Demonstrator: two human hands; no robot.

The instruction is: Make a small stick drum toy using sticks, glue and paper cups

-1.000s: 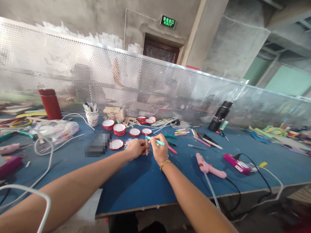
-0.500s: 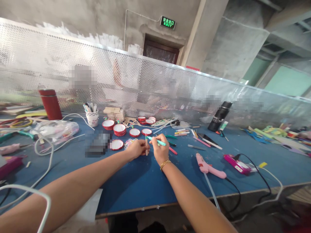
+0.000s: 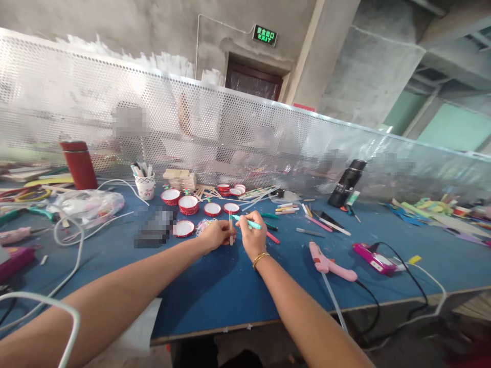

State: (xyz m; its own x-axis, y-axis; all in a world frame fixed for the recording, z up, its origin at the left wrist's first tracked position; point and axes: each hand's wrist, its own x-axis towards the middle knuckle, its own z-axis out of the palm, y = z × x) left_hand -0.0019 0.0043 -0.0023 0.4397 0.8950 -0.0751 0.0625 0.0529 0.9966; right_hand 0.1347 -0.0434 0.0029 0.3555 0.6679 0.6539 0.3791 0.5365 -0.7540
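My left hand [image 3: 218, 235] pinches a wooden craft stick [image 3: 231, 238] upright over the blue table [image 3: 215, 296]. Green colour covers the upper end of the stick. Closed round a light-green marker [image 3: 251, 223], my right hand [image 3: 253, 237] holds its tip against or very near the coloured part of the stick. Behind the hands sit several small red-and-white paper cups [image 3: 188, 205], some with little green pieces on them. A tangle of thin coloured strands [image 3: 204, 225] lies just left of my left hand.
On the right are a pink glue gun [image 3: 328, 266], a magenta power strip [image 3: 378, 259] and a black bottle [image 3: 347, 184]. Loose markers [image 3: 287, 209] lie behind my right hand. Leftward stand a cup of pens [image 3: 144, 185] and a red thermos [image 3: 79, 166]; a white cable [image 3: 76, 312] crosses the near left.
Almost nothing differs. The marker and my right hand have shifted only very slightly against the stick; my left hand keeps the stick in the same place.
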